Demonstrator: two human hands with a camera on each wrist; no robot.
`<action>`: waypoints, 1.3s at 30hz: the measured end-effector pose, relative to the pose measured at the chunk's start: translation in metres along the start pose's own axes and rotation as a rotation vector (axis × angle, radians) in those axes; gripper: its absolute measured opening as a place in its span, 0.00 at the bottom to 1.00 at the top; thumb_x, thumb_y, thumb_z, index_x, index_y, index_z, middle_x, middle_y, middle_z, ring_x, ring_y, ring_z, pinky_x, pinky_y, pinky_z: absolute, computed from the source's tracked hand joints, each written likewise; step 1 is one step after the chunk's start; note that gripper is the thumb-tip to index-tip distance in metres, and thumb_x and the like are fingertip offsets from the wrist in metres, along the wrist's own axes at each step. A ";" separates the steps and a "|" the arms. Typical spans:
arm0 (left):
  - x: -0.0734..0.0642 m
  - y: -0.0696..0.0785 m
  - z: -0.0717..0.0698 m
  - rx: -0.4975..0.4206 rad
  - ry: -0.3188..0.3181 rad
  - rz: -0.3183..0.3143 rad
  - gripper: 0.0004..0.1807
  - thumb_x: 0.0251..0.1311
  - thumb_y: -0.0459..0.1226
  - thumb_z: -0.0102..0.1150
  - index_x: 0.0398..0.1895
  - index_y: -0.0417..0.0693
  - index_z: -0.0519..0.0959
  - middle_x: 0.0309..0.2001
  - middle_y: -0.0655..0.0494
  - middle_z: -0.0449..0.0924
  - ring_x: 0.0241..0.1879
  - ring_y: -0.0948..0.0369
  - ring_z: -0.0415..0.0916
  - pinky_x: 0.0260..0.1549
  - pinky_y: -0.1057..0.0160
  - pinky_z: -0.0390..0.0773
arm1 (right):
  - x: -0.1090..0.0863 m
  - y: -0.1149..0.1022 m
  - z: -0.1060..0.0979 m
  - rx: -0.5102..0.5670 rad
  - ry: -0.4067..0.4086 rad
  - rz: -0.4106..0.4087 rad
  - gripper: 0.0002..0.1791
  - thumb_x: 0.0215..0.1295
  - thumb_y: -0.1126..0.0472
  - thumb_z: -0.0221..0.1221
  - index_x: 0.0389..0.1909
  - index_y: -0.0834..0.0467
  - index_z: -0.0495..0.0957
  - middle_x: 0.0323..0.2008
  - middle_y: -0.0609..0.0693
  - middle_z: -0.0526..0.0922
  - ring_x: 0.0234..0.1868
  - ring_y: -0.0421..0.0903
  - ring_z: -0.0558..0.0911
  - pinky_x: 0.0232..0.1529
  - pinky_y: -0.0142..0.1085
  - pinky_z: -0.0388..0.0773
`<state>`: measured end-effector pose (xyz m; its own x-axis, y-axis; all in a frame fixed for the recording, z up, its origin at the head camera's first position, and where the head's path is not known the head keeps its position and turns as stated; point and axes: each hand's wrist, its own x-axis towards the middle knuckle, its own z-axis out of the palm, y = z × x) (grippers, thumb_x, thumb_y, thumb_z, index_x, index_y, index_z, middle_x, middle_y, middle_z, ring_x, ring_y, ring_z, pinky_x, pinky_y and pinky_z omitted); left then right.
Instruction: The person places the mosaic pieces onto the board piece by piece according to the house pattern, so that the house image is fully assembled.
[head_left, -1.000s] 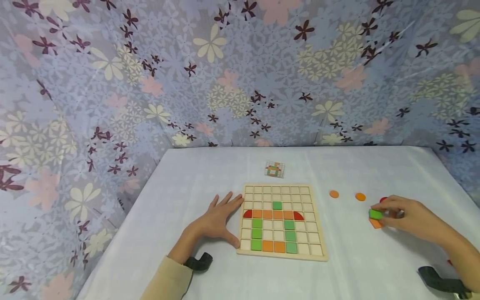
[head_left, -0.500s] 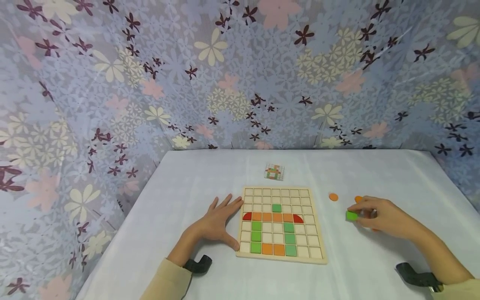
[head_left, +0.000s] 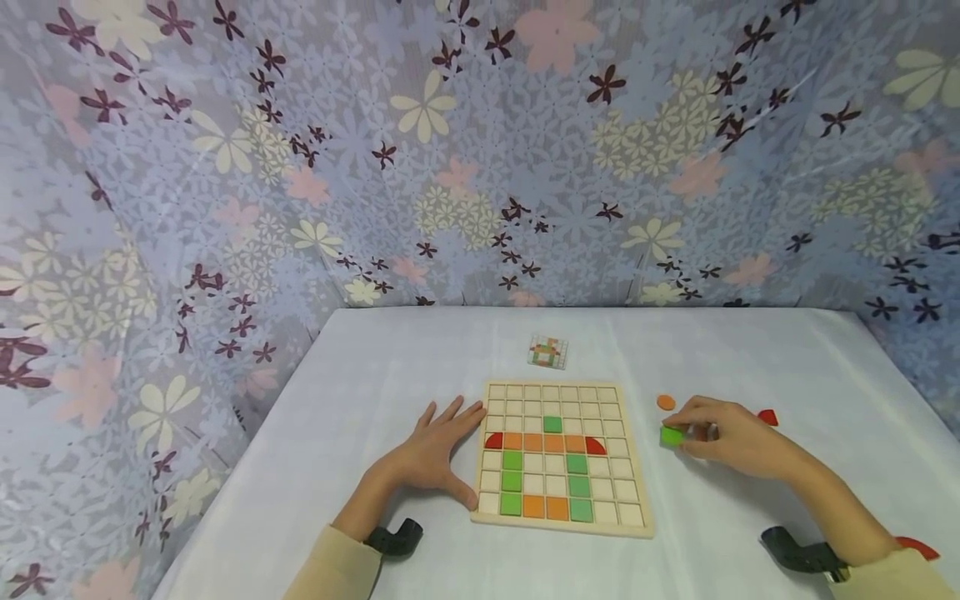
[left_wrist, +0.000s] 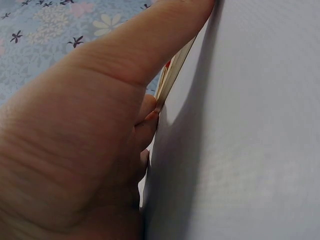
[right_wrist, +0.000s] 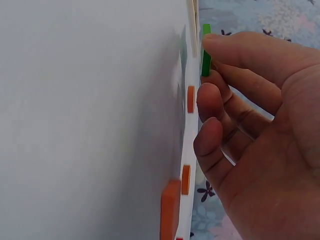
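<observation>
My right hand (head_left: 731, 437) pinches a bright green square tile (head_left: 671, 437) between thumb and fingers, right of the board. In the right wrist view the green tile (right_wrist: 206, 50) stands on edge at the fingertips, above the white cloth. A pale wooden grid board (head_left: 562, 527) lies in the middle of the table, with green, orange and red pieces set in some of its cells. My left hand (head_left: 429, 454) is spread flat at the board's left side, index fingertip and thumb right at its edge. In the left wrist view the left thumb (left_wrist: 135, 45) covers much of the board's side.
A small pattern card (head_left: 548, 352) lies behind the board. Near the right hand are an orange disc (head_left: 666, 402) and a red piece (head_left: 767, 417). Another red piece (head_left: 918, 547) shows beside the right sleeve. The right wrist view shows more orange pieces (right_wrist: 170, 210) on the cloth.
My right hand has carried the green tile leftward, away from the loose pieces at the right and closer to the board. The left hand keeps its place at the board's edge.
</observation>
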<state>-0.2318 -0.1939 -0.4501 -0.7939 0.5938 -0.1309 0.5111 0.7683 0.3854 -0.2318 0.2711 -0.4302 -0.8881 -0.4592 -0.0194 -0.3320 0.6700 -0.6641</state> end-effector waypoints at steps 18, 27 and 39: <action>0.000 0.001 0.000 0.001 0.007 0.007 0.75 0.20 0.77 0.63 0.77 0.56 0.47 0.76 0.62 0.41 0.74 0.55 0.30 0.68 0.43 0.29 | 0.046 -0.031 0.023 0.019 -0.047 -0.089 0.18 0.58 0.59 0.68 0.51 0.54 0.82 0.37 0.43 0.78 0.31 0.42 0.74 0.27 0.32 0.73; 0.001 0.001 0.001 0.007 0.002 0.001 0.75 0.21 0.77 0.63 0.77 0.57 0.46 0.76 0.63 0.40 0.74 0.55 0.30 0.68 0.43 0.29 | 0.063 -0.040 0.030 0.063 -0.090 -0.143 0.21 0.59 0.56 0.67 0.53 0.56 0.81 0.36 0.45 0.77 0.33 0.43 0.75 0.29 0.33 0.73; 0.000 0.001 0.000 0.011 0.002 0.005 0.75 0.20 0.77 0.63 0.77 0.57 0.46 0.76 0.63 0.40 0.74 0.55 0.30 0.68 0.43 0.29 | 0.078 -0.059 0.041 0.058 -0.117 -0.199 0.21 0.61 0.57 0.66 0.54 0.58 0.80 0.39 0.46 0.78 0.35 0.42 0.77 0.34 0.34 0.77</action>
<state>-0.2313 -0.1928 -0.4497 -0.7918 0.5974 -0.1270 0.5190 0.7677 0.3758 -0.2687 0.1720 -0.4228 -0.7626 -0.6461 0.0318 -0.4754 0.5263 -0.7050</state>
